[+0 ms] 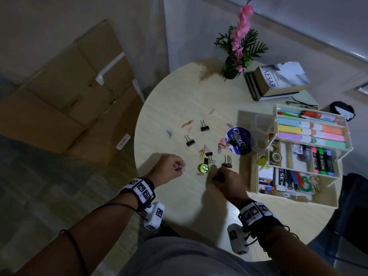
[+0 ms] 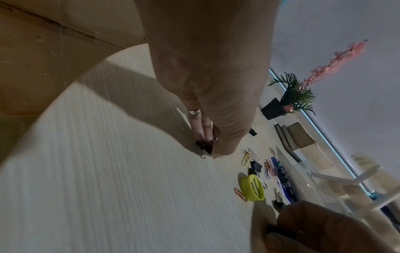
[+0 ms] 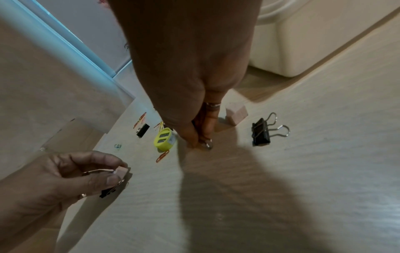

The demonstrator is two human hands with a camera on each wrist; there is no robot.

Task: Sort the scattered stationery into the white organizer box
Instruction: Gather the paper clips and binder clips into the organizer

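Note:
My left hand (image 1: 179,166) pinches a small black binder clip (image 2: 205,148) just above the round table, left of the yellow-green sharpener (image 1: 203,168). My right hand (image 1: 216,177) is curled with its fingertips on the tabletop right of the sharpener. It grips a dark binder clip (image 3: 208,144), of which only a wire loop and a black edge show. Another black binder clip (image 1: 227,163) lies just beyond the right hand. More binder clips and coloured paper clips (image 1: 222,145) are scattered further out. The white organizer box (image 1: 318,202) stands open at the right with pens, markers and tape in it.
A blue round lid (image 1: 238,140) and a clear tub (image 1: 260,126) lie between the clips and the box. A potted pink flower (image 1: 237,56) and stacked books (image 1: 278,80) stand at the far side. Cardboard boxes (image 1: 69,96) sit on the floor to the left.

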